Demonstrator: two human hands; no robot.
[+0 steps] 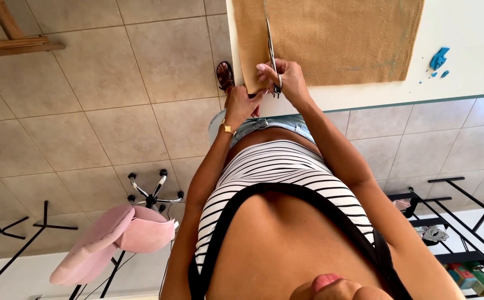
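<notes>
- Head view looks down the person's own torso; a white tabletop [464, 50] sits at twelve o'clock, its near edge running across the frame.
- A flat tan sheet of coarse woven fabric [342, 39] lies on the tabletop, its left margin close to the tabletop's corner.
- Right hand [286, 80] is clenched through the handles of long steel scissors [271, 53]; blades point toward twelve o'clock, into the fabric near its left edge.
- Left hand [241, 103], at seven o'clock of the right, pinches the narrow strip of fabric left of the blades, at the near edge. A gold bracelet [228, 129] is on that wrist.
- Small blue scraps [439, 58] lie at three o'clock of the fabric, well apart from both hands.
- Beige tiled floor [86, 111] below; a sandalled foot [225, 75] shows just beside the tabletop's edge. A pink swivel chair [120, 233] stands at eight o'clock.
- Risk, as judged: the left fingertips sit near the blade line, so a closing stroke could nip them. Loose weave may drag or fray, pulling the cut off straight. The narrow strip could slip from the pinch and sag.
</notes>
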